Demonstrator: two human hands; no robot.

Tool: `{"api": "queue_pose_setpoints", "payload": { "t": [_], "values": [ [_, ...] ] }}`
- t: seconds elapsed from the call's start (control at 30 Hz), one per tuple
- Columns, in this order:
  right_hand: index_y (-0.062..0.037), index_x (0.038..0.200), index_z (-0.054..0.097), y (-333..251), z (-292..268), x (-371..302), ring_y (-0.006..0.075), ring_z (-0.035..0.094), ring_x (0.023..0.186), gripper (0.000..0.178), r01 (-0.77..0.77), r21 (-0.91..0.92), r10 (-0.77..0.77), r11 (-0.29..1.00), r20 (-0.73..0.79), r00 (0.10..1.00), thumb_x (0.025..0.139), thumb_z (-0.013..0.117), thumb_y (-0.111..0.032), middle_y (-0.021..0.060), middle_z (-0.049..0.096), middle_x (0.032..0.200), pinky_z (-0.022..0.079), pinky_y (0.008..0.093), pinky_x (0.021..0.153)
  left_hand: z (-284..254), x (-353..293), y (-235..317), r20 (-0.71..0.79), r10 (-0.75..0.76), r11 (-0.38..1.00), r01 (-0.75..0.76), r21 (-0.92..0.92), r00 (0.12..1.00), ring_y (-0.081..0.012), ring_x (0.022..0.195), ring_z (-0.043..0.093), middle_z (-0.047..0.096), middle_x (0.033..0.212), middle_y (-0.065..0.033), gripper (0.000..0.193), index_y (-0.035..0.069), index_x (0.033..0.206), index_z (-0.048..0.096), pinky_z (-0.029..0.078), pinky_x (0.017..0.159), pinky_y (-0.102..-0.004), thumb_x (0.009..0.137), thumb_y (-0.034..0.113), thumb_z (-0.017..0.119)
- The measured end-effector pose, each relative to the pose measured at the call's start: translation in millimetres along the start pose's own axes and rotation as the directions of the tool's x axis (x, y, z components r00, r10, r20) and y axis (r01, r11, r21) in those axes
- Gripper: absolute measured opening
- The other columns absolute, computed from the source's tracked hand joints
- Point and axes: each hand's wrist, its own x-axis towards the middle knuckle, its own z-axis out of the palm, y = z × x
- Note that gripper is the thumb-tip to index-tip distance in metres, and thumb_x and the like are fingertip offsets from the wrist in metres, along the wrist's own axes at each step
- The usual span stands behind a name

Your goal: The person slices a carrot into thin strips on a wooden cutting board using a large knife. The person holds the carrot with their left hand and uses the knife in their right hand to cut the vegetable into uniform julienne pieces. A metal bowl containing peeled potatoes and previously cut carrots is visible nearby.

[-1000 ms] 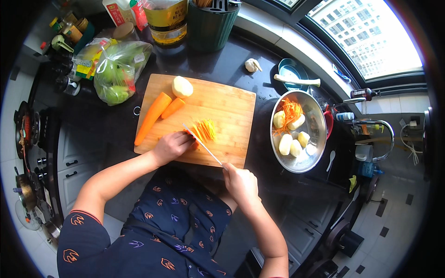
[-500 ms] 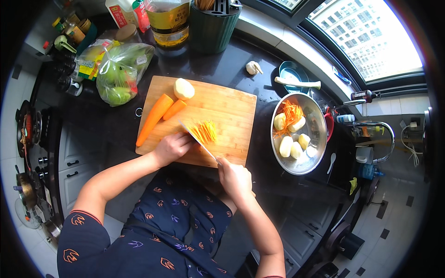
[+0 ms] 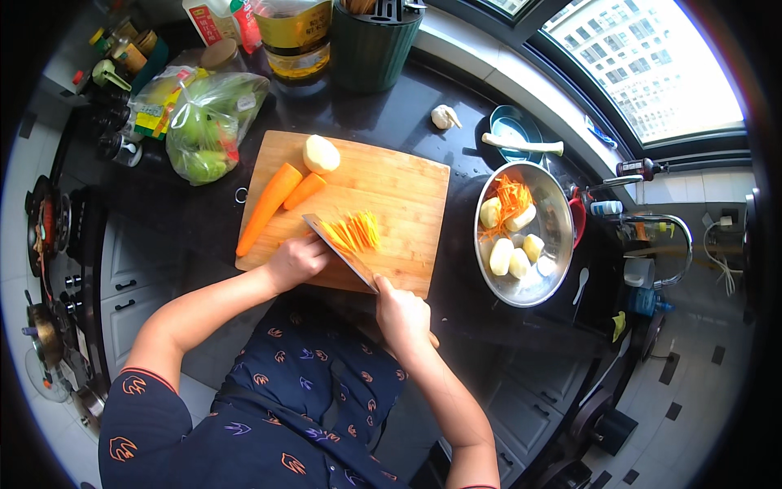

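My right hand (image 3: 402, 316) is wrapped round the handle of a kitchen knife (image 3: 340, 253). Its blade lies slantwise across the near part of a wooden cutting board (image 3: 407, 191), along the left side of a pile of carrot shreds (image 3: 354, 231). Just left of the blade, my left hand (image 3: 298, 262) presses down with curled fingers; whatever lies under them is hidden. Further back on the board rest a long peeled carrot (image 3: 268, 209), a shorter carrot piece (image 3: 305, 191) and a peeled potato (image 3: 321, 154).
Right of the board stands a metal bowl (image 3: 564, 244) with several peeled potatoes and carrot shreds. Behind it are a garlic bulb (image 3: 443, 117) and a green dish (image 3: 513, 122) with a pale-handled tool across it. At back left sits a plastic bag of green vegetables (image 3: 208, 130), near an oil bottle (image 3: 293, 41).
The knife has tilted, so more of its blade face shows. My right hand has shifted slightly left with it, while my left hand stays nearly in place.
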Motion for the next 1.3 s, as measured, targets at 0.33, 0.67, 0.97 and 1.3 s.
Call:
{"api": "queue_pose_setpoints", "payload": {
  "t": [0.33, 0.67, 0.97, 1.3],
  "values": [
    [-0.0174, 0.114, 0.074, 13, -22, -9, 0.0369, 0.068, 0.059, 0.021, 0.034, 0.086, -0.028, 0.996, -0.069, 0.997, 0.095, 0.067, -0.022, 0.0177, 0.066, 0.064, 0.056, 0.0463, 0.056, 1, 4, 0, -0.100, 0.043, 0.999, -0.045, -0.023, 0.994, -0.0178, 0.088, 0.071, 0.071, 0.097, -0.0017, 0.020, 0.011, 0.100, 0.076, 0.060, 0.066, -0.0295, 0.081, 0.010, 0.072],
    [-0.0149, 0.117, 0.068, 3, -19, -12, 0.0377, 0.069, 0.060, 0.023, -0.017, 0.043, 0.015, 0.999, 0.032, 0.999, 0.095, 0.061, -0.017, 0.0185, 0.068, 0.066, 0.057, 0.0476, 0.056, -2, 2, -1, -0.029, 0.019, 0.999, -0.021, -0.045, 0.999, -0.0186, 0.083, 0.071, 0.070, 0.091, -0.0017, 0.016, 0.010, 0.092, 0.075, 0.059, 0.061, -0.0302, 0.076, 0.012, 0.074],
    [-0.0152, 0.119, 0.069, 8, 0, 13, 0.0377, 0.071, 0.064, 0.025, 0.025, 0.120, -0.025, 0.992, 0.002, 1.000, 0.096, 0.060, -0.018, 0.0198, 0.069, 0.068, 0.058, 0.0487, 0.058, -2, 2, -1, -0.047, 0.010, 1.000, -0.011, -0.017, 0.999, -0.0198, 0.087, 0.072, 0.071, 0.091, -0.0015, 0.019, 0.011, 0.091, 0.074, 0.060, 0.063, -0.0306, 0.073, 0.011, 0.073],
    [-0.0185, 0.119, 0.073, 7, -34, -8, 0.0382, 0.069, 0.061, 0.024, -0.027, 0.091, 0.021, 0.995, 0.059, 0.998, 0.098, 0.064, -0.025, 0.0190, 0.067, 0.066, 0.056, 0.0480, 0.058, 4, 1, -3, -0.085, -0.012, 0.996, 0.004, -0.092, 0.996, -0.0205, 0.083, 0.071, 0.072, 0.099, -0.0029, 0.023, 0.010, 0.100, 0.076, 0.060, 0.064, -0.0311, 0.077, 0.013, 0.077]
  ]
}}
